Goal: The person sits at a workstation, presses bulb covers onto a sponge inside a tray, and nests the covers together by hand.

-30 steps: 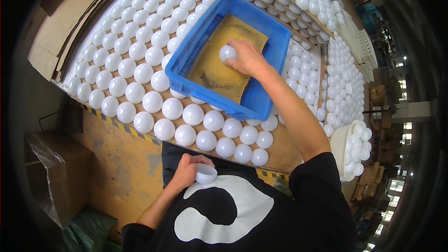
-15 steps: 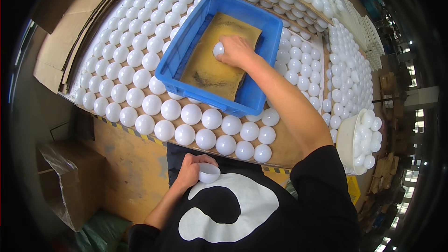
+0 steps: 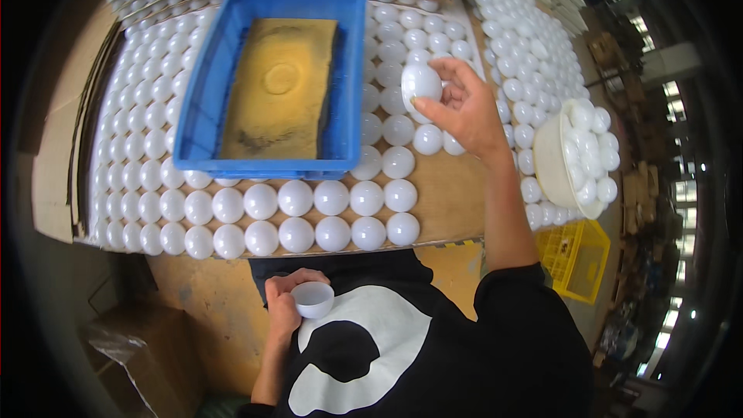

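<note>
My right hand (image 3: 463, 108) holds a white dome-shaped bulb cover (image 3: 422, 82) above the rows of white covers (image 3: 333, 217), just right of the blue tray (image 3: 350, 70). A yellow sponge pad (image 3: 279, 89) with a round dent lies inside the tray. Close to my chest, my left hand (image 3: 285, 303) grips a small white cup-shaped piece (image 3: 313, 299).
White covers (image 3: 147, 178) stand in rows over a brown board (image 3: 449, 201) around the tray. A white bowl (image 3: 551, 166) heaped with covers sits at the right, a yellow crate (image 3: 576, 259) below it. A cardboard box (image 3: 147, 356) stands at lower left.
My right hand lifted the cover off the sponge in the blue tray and carried it right, past the tray's wall. The left hand stayed at my chest.
</note>
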The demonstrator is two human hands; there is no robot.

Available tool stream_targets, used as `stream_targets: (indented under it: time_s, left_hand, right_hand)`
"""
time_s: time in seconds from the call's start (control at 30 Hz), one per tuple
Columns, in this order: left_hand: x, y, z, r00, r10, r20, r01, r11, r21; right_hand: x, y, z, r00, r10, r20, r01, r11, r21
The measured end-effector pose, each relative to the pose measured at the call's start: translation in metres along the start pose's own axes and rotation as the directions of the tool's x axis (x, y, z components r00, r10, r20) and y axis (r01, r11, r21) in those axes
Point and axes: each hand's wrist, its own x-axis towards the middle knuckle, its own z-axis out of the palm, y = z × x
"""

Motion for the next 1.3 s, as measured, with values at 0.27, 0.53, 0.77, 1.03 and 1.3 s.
stream_targets:
  time_s: [0.27,0.53,0.77,1.03,1.3]
  left_hand:
    - [0.025,-0.008,0.02,0.971,0.035,0.235,-0.054,0.996,0.072]
    - [0.023,0.007,0.032,0.967,0.215,0.136,-0.217,0.976,0.002]
    - [0.041,0.04,0.052,0.916,0.399,-0.033,-0.4,0.906,-0.139]
    - [0.036,0.032,0.065,0.964,0.267,-0.017,-0.262,0.931,-0.253]
    - [0.019,-0.002,0.004,0.93,0.366,0.034,-0.364,0.929,-0.062]
  right_hand:
    - [-0.113,0.104,-0.021,0.976,0.191,-0.105,-0.215,0.772,-0.598]
    - [-0.122,0.109,-0.001,0.993,-0.011,-0.119,-0.073,0.729,-0.68]
    - [-0.167,0.013,0.085,0.946,-0.219,0.239,0.122,0.923,0.365]
    - [-0.143,-0.004,0.111,0.891,-0.278,0.36,-0.026,0.76,0.65]
    - [0.046,-0.052,0.111,0.944,-0.185,0.272,0.239,0.954,-0.181]
